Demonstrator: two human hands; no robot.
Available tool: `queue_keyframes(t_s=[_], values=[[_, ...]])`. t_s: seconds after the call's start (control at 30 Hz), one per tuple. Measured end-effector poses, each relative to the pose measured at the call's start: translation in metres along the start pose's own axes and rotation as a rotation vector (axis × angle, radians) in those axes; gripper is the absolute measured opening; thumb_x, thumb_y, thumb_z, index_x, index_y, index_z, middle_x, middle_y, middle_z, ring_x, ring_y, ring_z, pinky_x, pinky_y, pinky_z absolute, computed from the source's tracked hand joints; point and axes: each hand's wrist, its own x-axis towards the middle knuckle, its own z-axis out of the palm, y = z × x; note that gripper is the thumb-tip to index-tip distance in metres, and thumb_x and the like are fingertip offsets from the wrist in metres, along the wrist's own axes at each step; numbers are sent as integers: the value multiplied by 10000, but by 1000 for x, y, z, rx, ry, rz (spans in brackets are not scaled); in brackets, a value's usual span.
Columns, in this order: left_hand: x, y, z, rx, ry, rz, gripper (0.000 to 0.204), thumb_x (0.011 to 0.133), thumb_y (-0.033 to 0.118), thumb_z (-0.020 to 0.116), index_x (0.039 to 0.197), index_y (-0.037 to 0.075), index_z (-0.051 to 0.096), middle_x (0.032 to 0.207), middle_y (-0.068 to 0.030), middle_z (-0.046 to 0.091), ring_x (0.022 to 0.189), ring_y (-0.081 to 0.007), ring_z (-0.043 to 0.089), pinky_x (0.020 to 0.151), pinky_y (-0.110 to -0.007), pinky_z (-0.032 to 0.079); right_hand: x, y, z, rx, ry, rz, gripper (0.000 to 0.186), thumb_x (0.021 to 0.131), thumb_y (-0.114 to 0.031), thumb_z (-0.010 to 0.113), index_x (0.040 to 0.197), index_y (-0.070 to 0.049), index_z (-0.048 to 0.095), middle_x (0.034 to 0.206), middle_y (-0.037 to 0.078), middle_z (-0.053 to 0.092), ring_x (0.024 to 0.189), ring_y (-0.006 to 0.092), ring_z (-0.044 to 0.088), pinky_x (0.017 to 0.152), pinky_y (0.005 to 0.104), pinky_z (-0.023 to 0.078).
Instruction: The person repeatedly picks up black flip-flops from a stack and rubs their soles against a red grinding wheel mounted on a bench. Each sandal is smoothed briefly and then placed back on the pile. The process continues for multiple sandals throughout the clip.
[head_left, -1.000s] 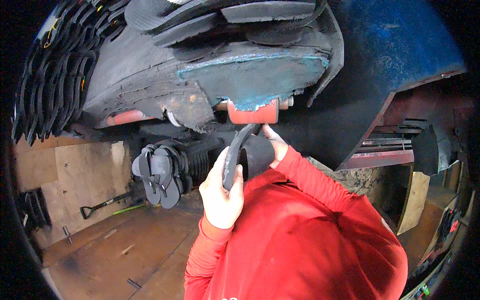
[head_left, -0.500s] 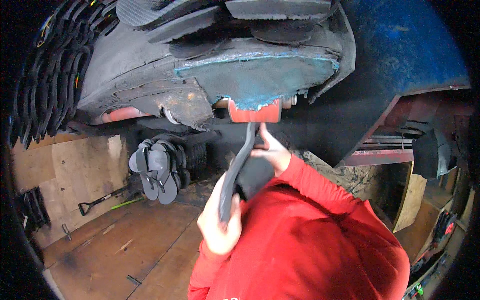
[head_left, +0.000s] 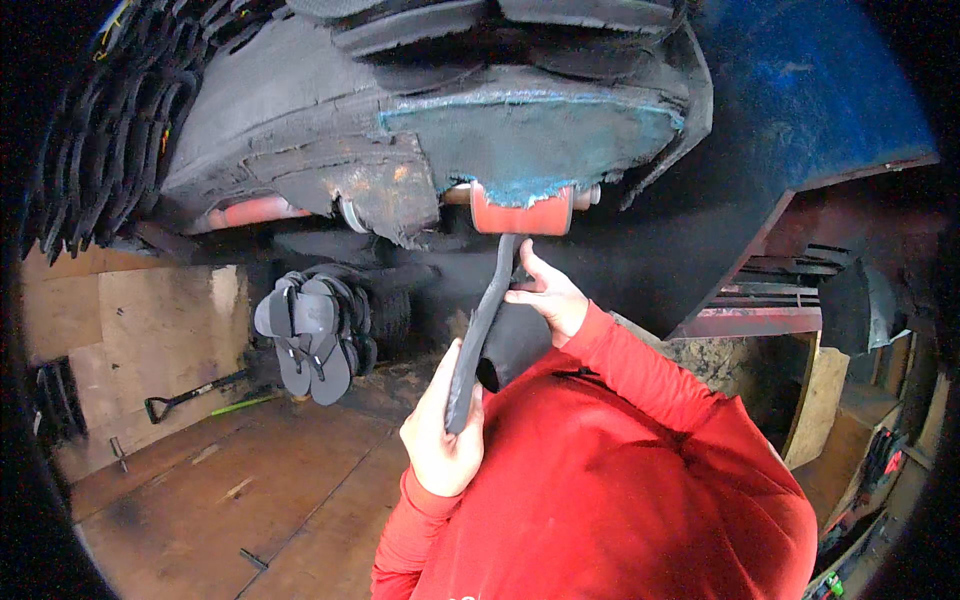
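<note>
Both hands grip a dark slide sandal (head_left: 478, 340), turned on edge so its sole shows as a long thin strip with the wide black strap (head_left: 516, 345) facing right. My left hand (head_left: 444, 430) is closed around the lower end, thumb on one side and fingers on the other. Higher up, my right hand (head_left: 552, 295) pinches the sole near its far end, thumb pointing up. The sandal's top end meets, or sits just below, the orange sanding belt (head_left: 520, 216) on a roller; actual contact cannot be made out.
A dusty machine cover with a frayed blue-green cloth (head_left: 540, 135) hangs above the belt. Dark soles (head_left: 430, 40) lie on top, and many more hang at left. Grey flip-flops (head_left: 310, 335) hang beyond my left hand. A blue metal housing (head_left: 820, 90) rises at right.
The view has shifted slightly, so the machine sits a little further right and higher. Both hands keep their hold, and the sandal's lower end has moved slightly up and right.
</note>
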Motion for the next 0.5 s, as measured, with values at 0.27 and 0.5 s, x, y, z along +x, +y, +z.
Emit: queue_keyframes(t_s=[0.27,0.5], values=[[-59,-109,15,-166,-231,-98,547,874,11,692,1375,-21,475,1491,-258,460,1360,-330,503,1087,-397,429,-11,36,5,-400,23,-278,1283,789,-27,818,1585,-178,-178,1430,143,466,1189,219,558,978,358,519],[85,-114,81,-759,-392,-28,655,947,108,649,1516,-21,352,1489,-127,455,1375,-210,417,1128,-361,353,1,40,-7,-345,-111,-310,1278,756,-19,848,1603,-135,-103,1416,110,490,1210,193,550,1029,343,484]])
